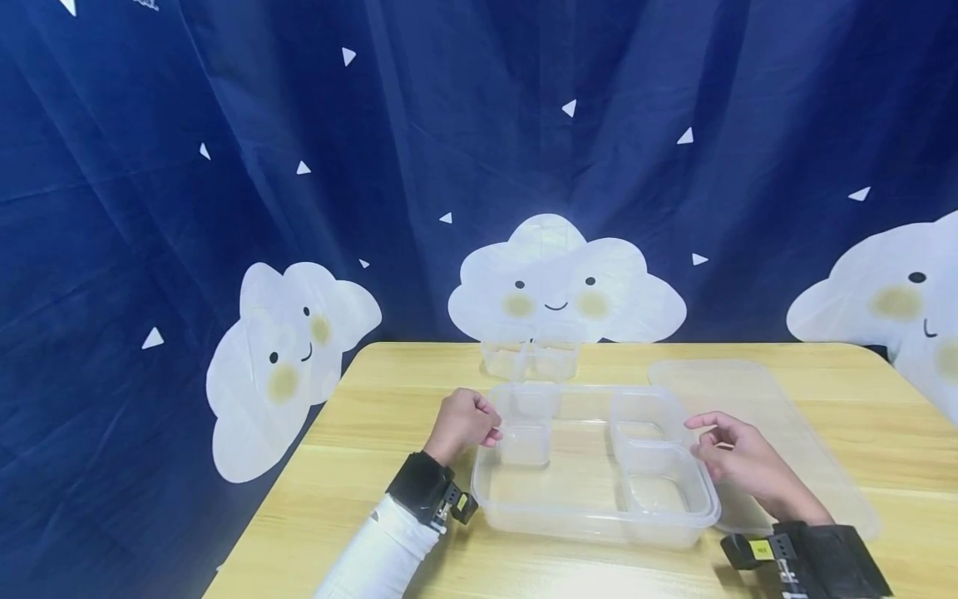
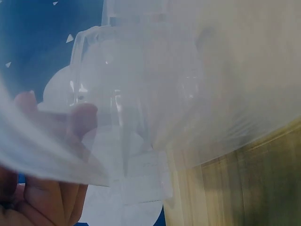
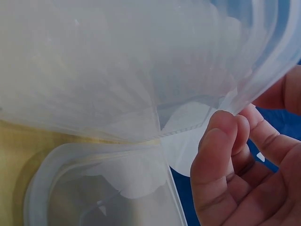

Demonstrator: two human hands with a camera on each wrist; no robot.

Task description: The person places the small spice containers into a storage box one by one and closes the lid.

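Note:
A large clear plastic food container (image 1: 584, 522) sits on the table with smaller clear boxes inside it. Two small boxes (image 1: 525, 448) stand along its left side, and two larger boxes (image 1: 660, 487) fill its right side. My left hand (image 1: 466, 423) grips the container's left rim; in the left wrist view its fingers (image 2: 83, 120) show through the cloudy wall. On the opposite side my right hand (image 1: 744, 460) pinches the right rim between thumb and fingers, and the right wrist view shows the fingertips (image 3: 221, 129) against the rim.
A flat translucent lid (image 1: 778, 441) lies on the table to the right, partly behind my right hand. More small clear boxes (image 1: 530, 362) stand at the table's back edge. The wooden table (image 1: 337, 466) meets a blue cloud-print curtain (image 1: 479, 125).

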